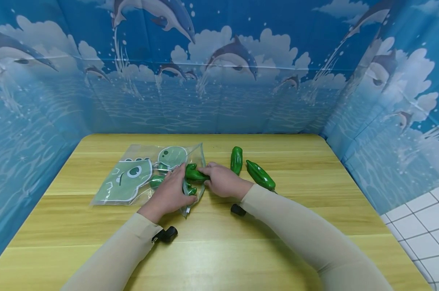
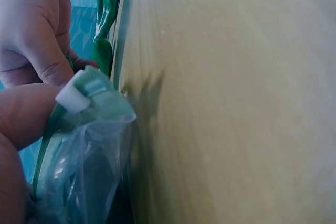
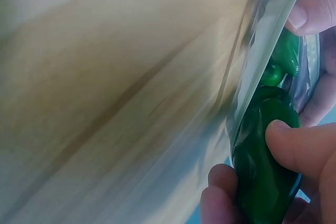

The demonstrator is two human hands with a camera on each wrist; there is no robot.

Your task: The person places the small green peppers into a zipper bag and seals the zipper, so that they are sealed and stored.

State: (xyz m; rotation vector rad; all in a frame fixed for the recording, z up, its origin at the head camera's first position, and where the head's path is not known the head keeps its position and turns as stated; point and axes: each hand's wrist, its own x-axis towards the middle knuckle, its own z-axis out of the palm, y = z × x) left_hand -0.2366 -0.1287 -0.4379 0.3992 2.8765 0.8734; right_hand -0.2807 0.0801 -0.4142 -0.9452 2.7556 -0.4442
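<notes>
A clear zip bag (image 1: 122, 182) printed with green cartoon monsters lies flat, its mouth facing right. My left hand (image 1: 170, 192) grips the bag at its mouth, the thumb at the near rim and a white zip slider (image 2: 73, 97) close by. With my right hand (image 1: 224, 180) I pinch a glossy green pepper (image 3: 268, 156) between thumb and fingers, its far end in the bag's mouth. More green peppers (image 3: 286, 51) sit inside the bag, partly hidden by my left hand and the print.
Two long green peppers lie right of my right hand: one upright in view (image 1: 236, 159), the other slanted (image 1: 260, 175). The wooden table (image 1: 219, 250) reaches back to a blue dolphin curtain (image 1: 219, 109). White floor tiles (image 1: 433, 226) show at the right. Each wrist wears a small black camera.
</notes>
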